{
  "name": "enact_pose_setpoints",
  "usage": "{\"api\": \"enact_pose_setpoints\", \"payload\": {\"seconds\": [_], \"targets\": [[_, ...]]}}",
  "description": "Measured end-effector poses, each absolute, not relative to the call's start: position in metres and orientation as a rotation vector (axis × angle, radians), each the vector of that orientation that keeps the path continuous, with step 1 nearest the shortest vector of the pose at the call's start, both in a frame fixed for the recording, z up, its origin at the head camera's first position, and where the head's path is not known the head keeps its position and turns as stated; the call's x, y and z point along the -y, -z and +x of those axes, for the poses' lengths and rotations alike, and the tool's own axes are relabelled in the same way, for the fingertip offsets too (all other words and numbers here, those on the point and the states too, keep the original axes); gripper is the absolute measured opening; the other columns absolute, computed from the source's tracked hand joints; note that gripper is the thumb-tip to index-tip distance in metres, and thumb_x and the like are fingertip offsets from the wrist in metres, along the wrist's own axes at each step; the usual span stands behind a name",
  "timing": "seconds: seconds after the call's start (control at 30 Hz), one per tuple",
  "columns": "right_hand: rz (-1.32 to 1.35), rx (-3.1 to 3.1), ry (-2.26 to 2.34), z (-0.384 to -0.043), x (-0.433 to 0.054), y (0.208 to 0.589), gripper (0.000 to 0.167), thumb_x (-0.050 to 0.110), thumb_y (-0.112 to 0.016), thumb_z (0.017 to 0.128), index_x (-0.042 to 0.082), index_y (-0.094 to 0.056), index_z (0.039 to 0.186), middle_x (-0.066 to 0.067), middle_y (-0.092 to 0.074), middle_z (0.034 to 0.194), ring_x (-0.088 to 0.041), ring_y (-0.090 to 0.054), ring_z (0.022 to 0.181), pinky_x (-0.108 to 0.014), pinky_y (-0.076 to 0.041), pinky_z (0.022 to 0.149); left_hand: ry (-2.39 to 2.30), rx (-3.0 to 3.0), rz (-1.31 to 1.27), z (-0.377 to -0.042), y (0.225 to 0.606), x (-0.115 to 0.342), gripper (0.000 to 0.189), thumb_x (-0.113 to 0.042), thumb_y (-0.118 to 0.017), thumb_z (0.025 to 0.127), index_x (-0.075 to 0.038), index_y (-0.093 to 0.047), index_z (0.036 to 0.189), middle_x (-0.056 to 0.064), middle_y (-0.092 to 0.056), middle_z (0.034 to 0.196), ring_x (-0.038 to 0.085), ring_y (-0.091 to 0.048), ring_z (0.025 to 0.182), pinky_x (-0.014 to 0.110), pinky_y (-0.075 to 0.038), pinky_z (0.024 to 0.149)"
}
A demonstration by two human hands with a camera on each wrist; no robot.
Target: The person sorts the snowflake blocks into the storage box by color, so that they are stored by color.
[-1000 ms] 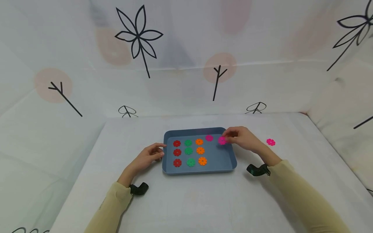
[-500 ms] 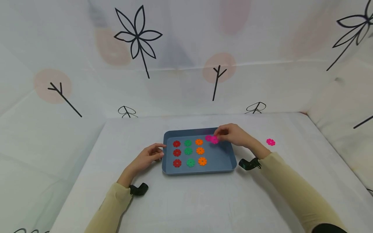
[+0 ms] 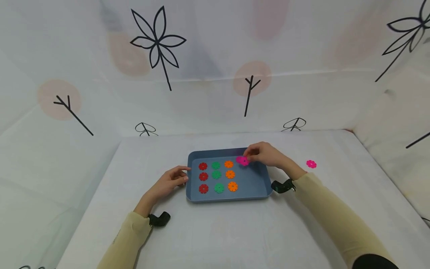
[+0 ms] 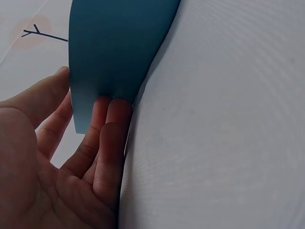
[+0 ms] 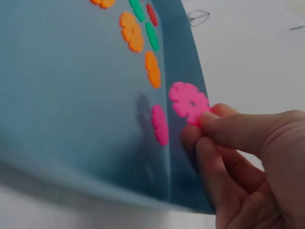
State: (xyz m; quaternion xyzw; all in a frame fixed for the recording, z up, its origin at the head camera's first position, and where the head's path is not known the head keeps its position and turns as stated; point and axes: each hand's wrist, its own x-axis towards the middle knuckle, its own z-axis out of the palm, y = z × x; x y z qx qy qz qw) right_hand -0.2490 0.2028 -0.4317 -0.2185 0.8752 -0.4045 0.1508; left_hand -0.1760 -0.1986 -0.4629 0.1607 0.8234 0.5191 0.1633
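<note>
Between thumb and fingers, my right hand (image 3: 265, 154) pinches a pink flower-shaped disc (image 5: 189, 102) at the back of the blue-grey tray (image 3: 248, 190). In the right wrist view this disc is raised above another pink disc (image 5: 160, 125), which lies flat on the tray floor. My left hand (image 3: 169, 182) rests at the tray's left side. Its fingertips (image 4: 119, 112) touch the tray's outer wall. Inside the tray lie columns of red discs (image 3: 203, 176), green discs (image 3: 216, 175) and orange discs (image 3: 230, 174) of the same flower shape.
One more pink disc (image 3: 311, 164) lies on the white tablecloth (image 3: 215, 231), right of the tray. A printed cloth backdrop (image 3: 201, 101) rises behind the table. Dark wrist cameras (image 3: 159, 219) are strapped on both wrists.
My right hand has moved left over the tray with the pink disc, until it overlaps the lying pink disc in the head view. The left hand has stayed at the tray's side.
</note>
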Motion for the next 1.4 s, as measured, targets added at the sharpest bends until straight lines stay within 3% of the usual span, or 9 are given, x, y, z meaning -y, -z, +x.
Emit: {"api": "enact_pose_setpoints", "payload": {"seconds": [0.17, 0.73, 1.23, 1.4], "targets": [[-0.651, -2.510, 1.103, -0.251, -0.201, 0.432, 0.012, 0.007, -0.068, 0.093, 0.008, -0.074, 0.103, -0.003, -0.068, 0.097, -0.023, -0.057, 0.089, -0.036, -0.047, 0.080, -1.500, -2.333, 0.468, -0.167, 0.444, 0.194, 0.039, -0.012, -0.060, 0.100, 0.002, -0.053, 0.136, 0.012, -0.061, 0.105, 0.031, -0.058, 0.093, 0.032, -0.045, 0.071], [-0.642, -2.579, 0.934, -0.247, -0.192, 0.428, 0.011, 0.008, -0.072, 0.090, 0.007, -0.075, 0.100, 0.001, -0.069, 0.086, -0.019, -0.058, 0.081, -0.036, -0.048, 0.078, -1.497, -2.338, 0.461, -0.167, 0.445, 0.194, 0.040, -0.014, -0.061, 0.100, 0.000, -0.054, 0.136, 0.012, -0.061, 0.106, 0.031, -0.058, 0.094, 0.032, -0.045, 0.072], [-0.625, -2.624, 0.858, -0.246, -0.188, 0.430, 0.011, 0.009, -0.072, 0.090, 0.009, -0.076, 0.100, 0.000, -0.069, 0.088, -0.019, -0.058, 0.081, -0.036, -0.048, 0.077, -1.501, -2.328, 0.457, -0.167, 0.443, 0.194, 0.040, -0.014, -0.061, 0.100, 0.000, -0.054, 0.137, 0.013, -0.061, 0.105, 0.031, -0.059, 0.093, 0.033, -0.046, 0.073], [-0.621, -2.630, 0.857, -0.246, -0.188, 0.429, 0.011, 0.011, -0.072, 0.091, 0.010, -0.077, 0.101, -0.002, -0.070, 0.096, -0.021, -0.057, 0.086, -0.038, -0.048, 0.080, -1.500, -2.328, 0.454, -0.167, 0.443, 0.195, 0.040, -0.014, -0.061, 0.100, 0.000, -0.054, 0.137, 0.011, -0.061, 0.105, 0.031, -0.058, 0.093, 0.032, -0.046, 0.072]]}}
